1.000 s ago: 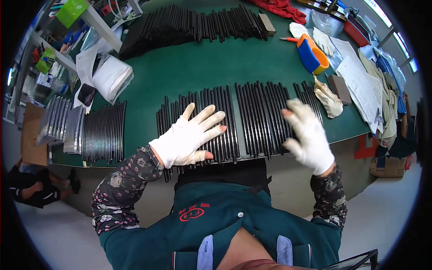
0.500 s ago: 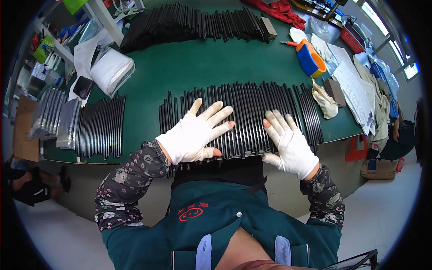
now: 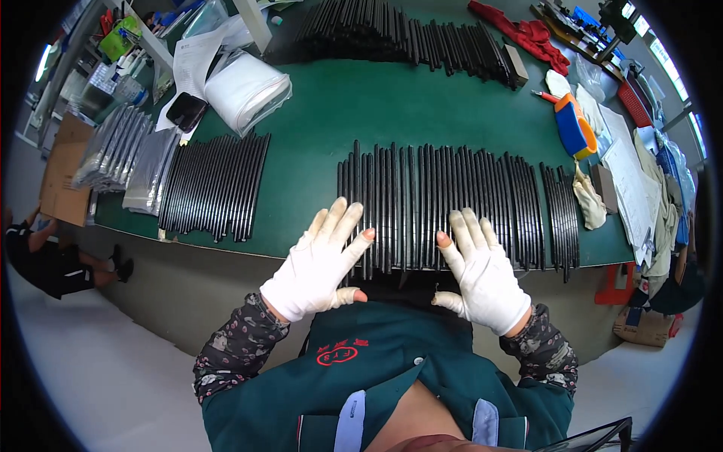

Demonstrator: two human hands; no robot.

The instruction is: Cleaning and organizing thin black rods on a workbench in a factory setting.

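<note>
Left hand [image 3: 320,264] in a white glove, fingers spread wide and flat, lies on the near end of the row of black strips [image 3: 444,203], at its 7 o'clock corner — it grips nothing. Right hand [image 3: 486,271], gloved alike, is also open and flat, fingers together, pressing on the strips' near ends at 6 o'clock; nothing is held in it. The row lies side by side on the green table [image 3: 316,113], at its near edge, directly ahead of the person.

A smaller bundle of like strips [image 3: 562,215] sits just beside the row at 3 o'clock. A second batch [image 3: 215,184] lies well apart at 9 o'clock, with silver pouches [image 3: 124,162] beyond it. A stacked pile of strips [image 3: 407,34] stands at 12 o'clock. A white roll [image 3: 248,90] lies at 10 o'clock — a blue-and-orange tool [image 3: 572,124] at 2 o'clock.
</note>
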